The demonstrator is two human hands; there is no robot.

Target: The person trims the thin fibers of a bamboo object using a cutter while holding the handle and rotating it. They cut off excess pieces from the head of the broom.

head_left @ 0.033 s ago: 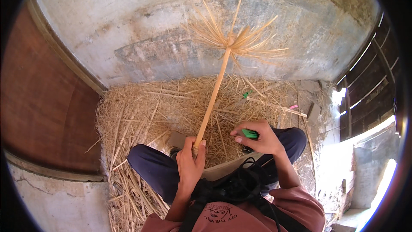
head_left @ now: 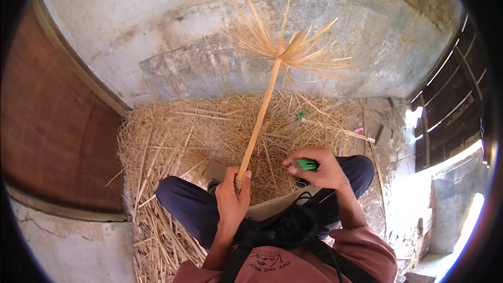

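A pale bamboo stick (head_left: 260, 119) slants up and away from me, its far end split into many thin splayed strips (head_left: 298, 52). My left hand (head_left: 231, 199) is closed around its near end, the thumb lying along it. To the right, apart from the stick, my right hand (head_left: 322, 169) curls around a small green tool (head_left: 308, 164) with a greyish flat end between the fingers and thumb. The palm side of that grip is mostly hidden, so the tool's exact kind is unclear.
Straw-like shavings and strips (head_left: 220, 120) cover the floor around my crossed legs. A wooden board (head_left: 277, 203) lies across my lap. A stained wall (head_left: 199, 36) stands ahead, a brown door panel (head_left: 57, 120) left, and dark slats (head_left: 450, 99) right. A brick-like block (head_left: 383, 135) lies at right.
The green tool has turned slightly in my right hand, showing more of its greyish end. The stick's splayed end has shifted very slightly left; my left hand stays put.
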